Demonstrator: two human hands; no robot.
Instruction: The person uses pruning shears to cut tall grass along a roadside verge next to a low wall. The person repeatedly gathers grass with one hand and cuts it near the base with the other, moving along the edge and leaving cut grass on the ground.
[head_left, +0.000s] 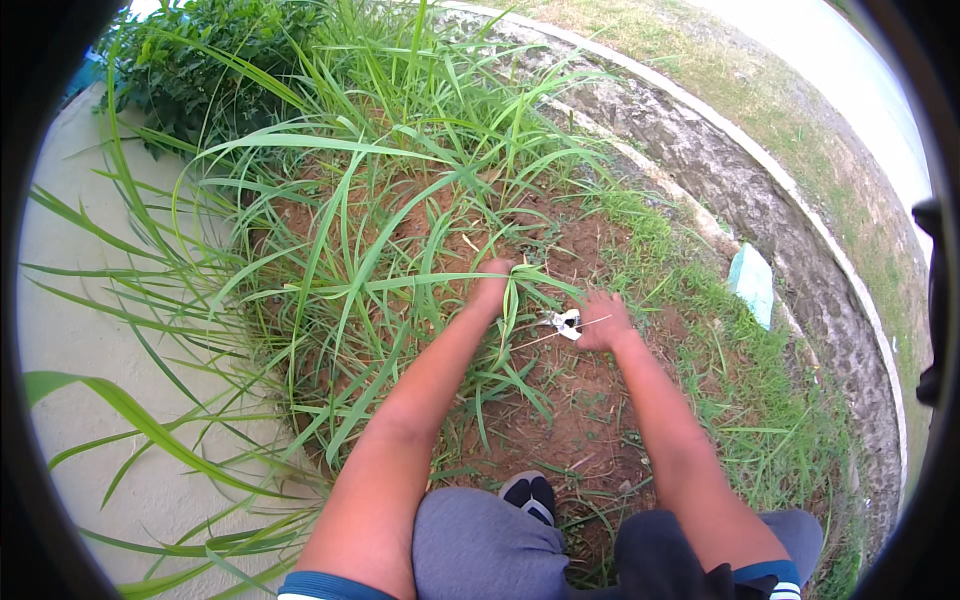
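Observation:
My left hand (493, 283) is closed around long green grass blades (510, 304), which fold over beside the fingers. My fingertips there are partly hidden by leaves. To its right, my right hand (604, 322) grips a pair of pruning shears (566, 324) with white handles. The short metal blades point left, towards the base of the grass held by my left hand. A thin dry stalk (555, 339) crosses in front of the shears and my right hand.
Tall grass (390, 195) fills the left and far side, leaning over a pale concrete wall (97, 315). A leafy bush (217, 67) stands at the far left. Bare reddish soil (577, 420) lies before my sandalled foot (529, 495). A light-green scrap (751, 285) lies by the curved concrete drain (757, 202).

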